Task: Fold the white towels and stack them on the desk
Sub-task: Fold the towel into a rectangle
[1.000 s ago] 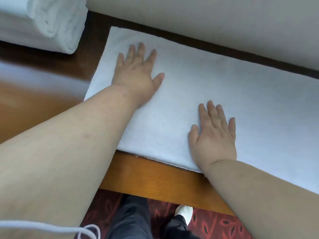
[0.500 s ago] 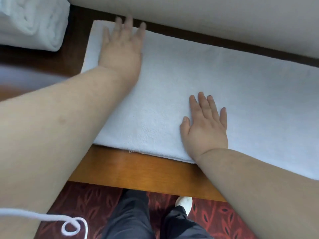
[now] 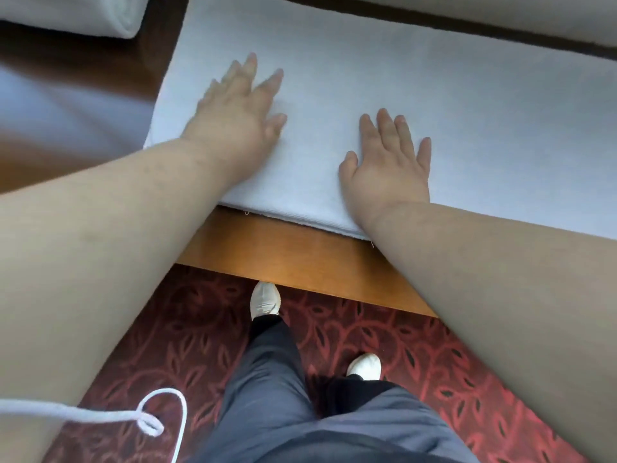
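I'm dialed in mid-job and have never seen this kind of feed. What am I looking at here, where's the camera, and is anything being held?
There is no machine here: these are a person's two bare arms. The single camera sits on the person's head and looks forward and down, so you see the desk, then their trousers and shoes on the red carpet below. A white towel lies spread flat on the wooden desk. The left hand and the right hand both rest on it palm down with fingers straight, pressing on it. Nothing is gripped. The left hand looks blurred. At top left, part of a folded white towel stack sits on the desk. The white cord at bottom left hangs close to the camera.
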